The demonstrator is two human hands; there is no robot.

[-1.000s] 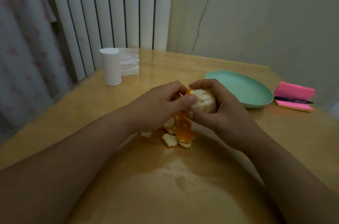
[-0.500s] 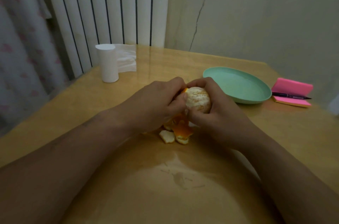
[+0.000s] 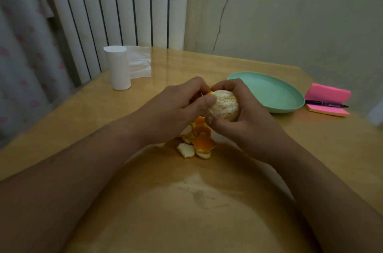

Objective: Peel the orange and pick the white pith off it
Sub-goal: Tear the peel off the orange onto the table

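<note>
1. Two hands meet above the table (image 3: 186, 221): the right hand (image 3: 248, 126) cups the orange (image 3: 224, 105) in curled fingers, holding it just over the peel pile (image 3: 199, 142)
2. The left hand (image 3: 176, 111) pinches a small peel strip (image 3: 210, 93) at the top of the fruit, its thumb pressed against the bare side
3. Most of the skin looks gone and pale pith covers the exposed face, so the picking seems largely ahead
4. Risk: the left thumb digs in too hard and bursts a segment, and the juice makes the fruit slippery
5. Risk: a sharp tug on the peel strip twists the orange out of the right hand, dropping it on the scraps or rolling it toward the plate (image 3: 267, 91)
6. Risk: the peel strip tears short, leaving a scrap hidden behind the fingers
</note>
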